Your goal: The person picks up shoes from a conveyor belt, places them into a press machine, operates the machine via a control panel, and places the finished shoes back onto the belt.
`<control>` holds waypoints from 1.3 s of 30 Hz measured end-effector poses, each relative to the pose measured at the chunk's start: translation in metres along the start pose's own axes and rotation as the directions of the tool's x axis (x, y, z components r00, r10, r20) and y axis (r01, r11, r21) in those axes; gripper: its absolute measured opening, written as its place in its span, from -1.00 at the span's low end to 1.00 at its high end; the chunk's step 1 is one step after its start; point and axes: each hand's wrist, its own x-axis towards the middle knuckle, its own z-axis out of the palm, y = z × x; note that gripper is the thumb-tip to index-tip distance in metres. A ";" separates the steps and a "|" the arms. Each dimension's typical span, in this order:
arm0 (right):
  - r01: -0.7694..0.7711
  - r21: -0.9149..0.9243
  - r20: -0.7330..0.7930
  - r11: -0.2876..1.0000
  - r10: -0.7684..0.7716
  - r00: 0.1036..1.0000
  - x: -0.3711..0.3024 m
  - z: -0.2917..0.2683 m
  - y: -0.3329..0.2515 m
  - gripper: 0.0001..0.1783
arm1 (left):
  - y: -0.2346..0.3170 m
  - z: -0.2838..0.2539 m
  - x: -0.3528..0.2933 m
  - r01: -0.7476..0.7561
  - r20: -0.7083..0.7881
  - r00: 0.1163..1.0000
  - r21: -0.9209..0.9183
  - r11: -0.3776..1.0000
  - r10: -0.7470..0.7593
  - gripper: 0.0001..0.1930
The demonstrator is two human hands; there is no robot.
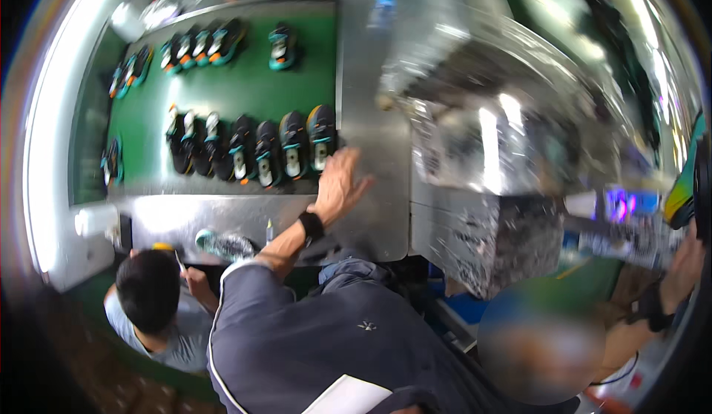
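My left hand (341,186), wearing a black wristband, reaches over the green belt's right edge with its fingers spread and holds nothing. Just beyond its fingertips is the end shoe (322,138) of a row of dark shoes with teal and orange trim. At the far right rim, my right hand (682,267) is raised, also with a black wristband. A dark shoe with a green and yellow sole (684,191) stands up from it, seemingly gripped at its lower end. The rim cuts off part of that shoe and hides some fingers.
More shoes (215,42) stand farther back on the green belt (222,84). A metal ledge (163,217) in front carries a light sole (219,243) and a small bottle (269,230). A co-worker (152,292) sits at left. A shiny machine (489,140) rises at right.
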 end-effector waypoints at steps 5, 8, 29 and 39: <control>-0.137 -0.100 -0.080 0.986 0.129 0.988 -0.182 -0.077 -0.008 -0.69 | 0.185 -0.026 -0.034 0.069 0.601 0.577 -0.711 0.700 0.554 -0.44; -0.207 -0.071 -0.062 0.976 0.203 0.977 -0.266 -0.104 -0.026 -0.73 | 0.282 -0.016 -0.049 0.307 0.544 0.346 -0.836 0.456 0.765 -0.35; -0.409 0.752 -0.657 0.517 0.628 -0.416 -0.803 -0.162 -0.106 -0.55 | 0.559 0.202 -0.502 0.111 0.344 -0.355 -0.908 0.404 0.869 -0.19; -0.464 0.691 -0.625 0.555 0.137 -0.769 -0.912 -0.213 -0.156 -0.38 | 0.620 0.360 -0.671 -0.187 0.471 -0.493 -0.878 0.440 0.732 -0.47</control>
